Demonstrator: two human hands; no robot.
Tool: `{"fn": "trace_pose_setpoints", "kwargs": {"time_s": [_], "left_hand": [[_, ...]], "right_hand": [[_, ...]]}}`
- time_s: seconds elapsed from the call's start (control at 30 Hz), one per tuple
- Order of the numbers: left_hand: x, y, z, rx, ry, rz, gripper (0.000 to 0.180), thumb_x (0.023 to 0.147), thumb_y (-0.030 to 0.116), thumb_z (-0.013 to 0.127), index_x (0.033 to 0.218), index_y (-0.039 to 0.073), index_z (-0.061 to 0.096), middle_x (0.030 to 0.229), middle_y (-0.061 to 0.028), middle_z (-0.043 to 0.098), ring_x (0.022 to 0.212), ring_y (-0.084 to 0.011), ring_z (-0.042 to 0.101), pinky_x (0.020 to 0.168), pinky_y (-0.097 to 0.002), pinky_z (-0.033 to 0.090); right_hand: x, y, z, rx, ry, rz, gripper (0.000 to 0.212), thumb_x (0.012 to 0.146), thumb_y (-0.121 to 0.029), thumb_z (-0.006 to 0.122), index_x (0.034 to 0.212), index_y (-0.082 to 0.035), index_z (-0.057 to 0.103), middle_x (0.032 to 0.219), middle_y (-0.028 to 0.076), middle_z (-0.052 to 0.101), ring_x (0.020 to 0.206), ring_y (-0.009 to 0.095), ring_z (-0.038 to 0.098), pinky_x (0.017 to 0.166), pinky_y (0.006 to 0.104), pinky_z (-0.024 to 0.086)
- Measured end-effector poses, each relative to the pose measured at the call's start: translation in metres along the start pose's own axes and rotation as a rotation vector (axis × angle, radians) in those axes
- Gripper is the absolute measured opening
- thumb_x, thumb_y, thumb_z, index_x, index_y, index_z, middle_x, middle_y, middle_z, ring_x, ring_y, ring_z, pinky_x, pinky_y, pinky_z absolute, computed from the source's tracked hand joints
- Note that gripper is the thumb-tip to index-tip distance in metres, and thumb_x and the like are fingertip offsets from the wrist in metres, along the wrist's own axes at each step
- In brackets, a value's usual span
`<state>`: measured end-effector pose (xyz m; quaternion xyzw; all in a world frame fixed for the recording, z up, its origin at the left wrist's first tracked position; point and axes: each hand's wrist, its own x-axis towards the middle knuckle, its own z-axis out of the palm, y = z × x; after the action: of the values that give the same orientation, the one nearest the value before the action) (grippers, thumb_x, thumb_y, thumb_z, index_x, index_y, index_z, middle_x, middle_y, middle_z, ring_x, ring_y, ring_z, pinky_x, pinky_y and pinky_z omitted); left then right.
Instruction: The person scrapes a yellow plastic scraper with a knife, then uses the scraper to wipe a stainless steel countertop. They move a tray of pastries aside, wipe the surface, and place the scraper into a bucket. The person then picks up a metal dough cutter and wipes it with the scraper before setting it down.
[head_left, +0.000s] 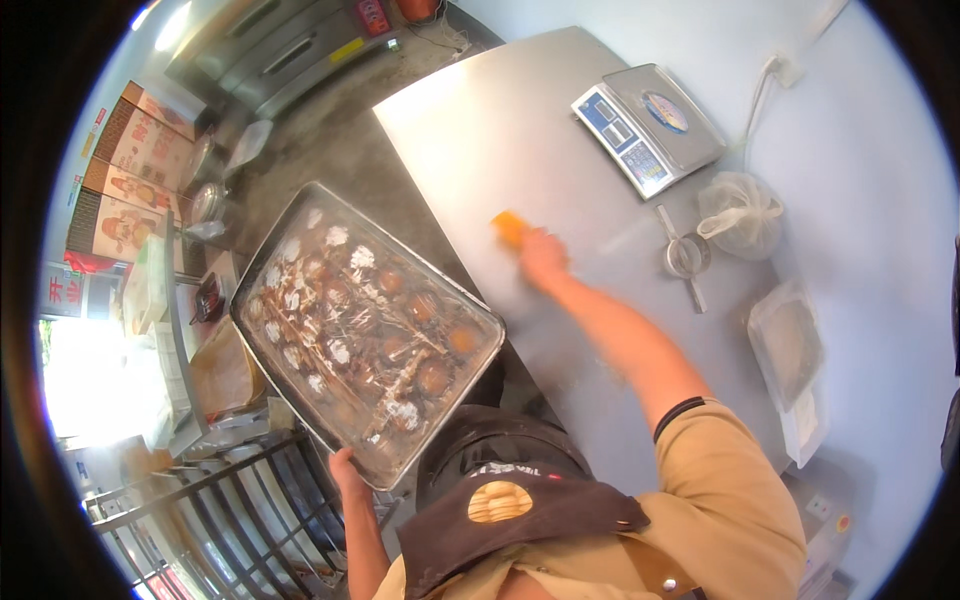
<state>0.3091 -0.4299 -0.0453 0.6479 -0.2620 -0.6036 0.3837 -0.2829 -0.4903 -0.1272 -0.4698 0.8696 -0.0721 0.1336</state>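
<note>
My left hand (347, 470) is closed on the near edge of a large metal baking tray (470, 308), which hangs tilted beside the table. White floury patches, brown round marks and streaks cover the tray's inside. Over the steel table (470, 130), my right hand (543, 258) grips a small orange scraper (509, 229), its edge down at the tabletop. That hand and the scraper are smeared by motion, so the exact grip is hard to see.
A digital scale (655, 130) stands at the table's far right. Nearer are a metal sieve (686, 256), a knotted plastic bag (742, 215) and a clear plastic tub (786, 345). On my left is a black metal rack (230, 500); a steel oven (290, 55) stands at the back.
</note>
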Motion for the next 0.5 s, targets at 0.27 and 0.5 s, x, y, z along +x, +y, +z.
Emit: {"fn": "trace_pose_setpoints", "kwargs": {"time_s": [0.27, 0.5], "left_hand": [[0.011, -0.009, 0.014, 0.022, 0.007, 0.155, 0.038, 0.08, 0.007, 0.052, 0.117, -0.003, 0.061, 0.109, -0.0137, 0.067, 0.095, -0.032, 0.072, 0.085, -0.0479, 0.064], [0.052, -0.013, -0.007, 0.025, -0.174, 0.107, 0.033, 0.083, 0.006, 0.051, 0.11, -0.009, 0.062, 0.104, -0.0183, 0.068, 0.09, -0.034, 0.073, 0.082, -0.0484, 0.064]], "right_hand": [[-0.141, 0.066, 0.029, -0.057, -0.166, -0.633, 0.068, 0.087, -0.002, 0.063, 0.153, -0.016, 0.053, 0.128, 0.016, 0.063, 0.122, 0.04, 0.059, 0.103, 0.0486, 0.052], [-0.341, 0.138, -0.014, -0.082, -0.066, -0.503, 0.061, 0.085, -0.002, 0.067, 0.144, -0.02, 0.064, 0.137, 0.012, 0.062, 0.128, 0.035, 0.059, 0.107, 0.0458, 0.051]]}}
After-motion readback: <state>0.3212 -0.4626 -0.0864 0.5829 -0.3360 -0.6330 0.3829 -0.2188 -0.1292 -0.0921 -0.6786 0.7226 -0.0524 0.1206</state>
